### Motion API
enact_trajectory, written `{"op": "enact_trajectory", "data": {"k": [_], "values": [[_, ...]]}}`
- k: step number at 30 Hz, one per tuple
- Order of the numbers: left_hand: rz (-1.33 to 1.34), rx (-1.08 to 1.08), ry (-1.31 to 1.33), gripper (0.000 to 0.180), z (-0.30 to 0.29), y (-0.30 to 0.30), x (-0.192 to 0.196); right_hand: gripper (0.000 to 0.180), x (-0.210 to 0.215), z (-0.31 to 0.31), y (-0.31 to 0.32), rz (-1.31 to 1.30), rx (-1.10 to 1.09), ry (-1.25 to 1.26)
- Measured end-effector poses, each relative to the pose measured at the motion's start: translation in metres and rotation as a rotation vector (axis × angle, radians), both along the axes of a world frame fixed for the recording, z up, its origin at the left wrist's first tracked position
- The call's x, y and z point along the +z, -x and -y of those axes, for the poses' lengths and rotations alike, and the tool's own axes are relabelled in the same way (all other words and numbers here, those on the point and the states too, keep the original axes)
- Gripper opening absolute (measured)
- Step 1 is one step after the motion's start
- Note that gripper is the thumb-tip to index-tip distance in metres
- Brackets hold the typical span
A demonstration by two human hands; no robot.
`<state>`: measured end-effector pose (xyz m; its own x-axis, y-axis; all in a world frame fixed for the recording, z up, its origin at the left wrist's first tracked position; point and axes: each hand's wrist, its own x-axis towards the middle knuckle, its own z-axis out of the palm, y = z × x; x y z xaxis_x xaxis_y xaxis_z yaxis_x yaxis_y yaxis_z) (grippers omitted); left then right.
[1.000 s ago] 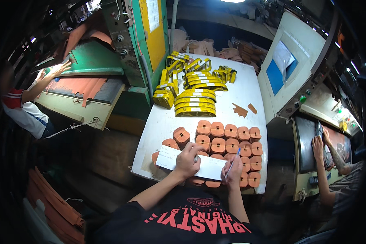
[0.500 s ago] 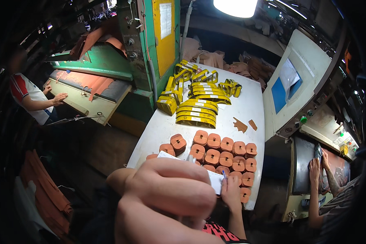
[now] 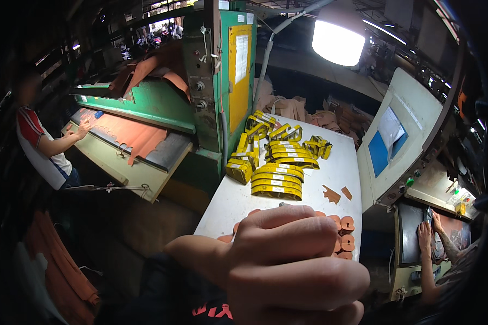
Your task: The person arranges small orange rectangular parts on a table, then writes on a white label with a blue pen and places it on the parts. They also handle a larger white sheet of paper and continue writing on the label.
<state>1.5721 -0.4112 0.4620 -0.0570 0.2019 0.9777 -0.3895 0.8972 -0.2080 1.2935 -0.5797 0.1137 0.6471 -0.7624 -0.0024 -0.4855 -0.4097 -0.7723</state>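
Very close to the camera, my left hand (image 3: 295, 257) fills the lower middle of the view, its fingers curled into a fist. Whatever the fist holds, if anything, is hidden. Just above its knuckles shows a small greyish tip that I cannot make out. Behind it, stacks of reddish-brown rounded-square leather pieces (image 3: 347, 241) lie on a white table (image 3: 331, 176), most of them covered by the hand. My right hand is out of sight, as are the pen and paper seen earlier.
Yellow cutting dies (image 3: 276, 186) stand grouped on the table's far half, with leather scraps (image 3: 331, 195) to their right. A bright lamp (image 3: 339, 43) hangs above. At left a co-worker (image 3: 43, 135) stands by a green press (image 3: 141, 108); another person's hands (image 3: 425, 235) work at right.
My left hand has moved right and now covers most of the leather stacks. My right hand, with the blue pen and white paper, has gone from sight. The view has shifted.
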Motion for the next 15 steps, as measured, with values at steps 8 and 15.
{"op": "enact_trajectory", "data": {"k": [8, 15], "values": [[-0.103, 0.211, 0.3, 0.015, -0.021, -0.101, -0.001, 0.009, 0.218, -0.016, -0.053, 0.11, 0.072, -0.089], [-0.118, 0.384, -0.054, 0.021, -0.134, -0.184, -0.061, 0.032, 0.231, -0.023, -0.097, 0.383, 0.095, 0.233]]}}
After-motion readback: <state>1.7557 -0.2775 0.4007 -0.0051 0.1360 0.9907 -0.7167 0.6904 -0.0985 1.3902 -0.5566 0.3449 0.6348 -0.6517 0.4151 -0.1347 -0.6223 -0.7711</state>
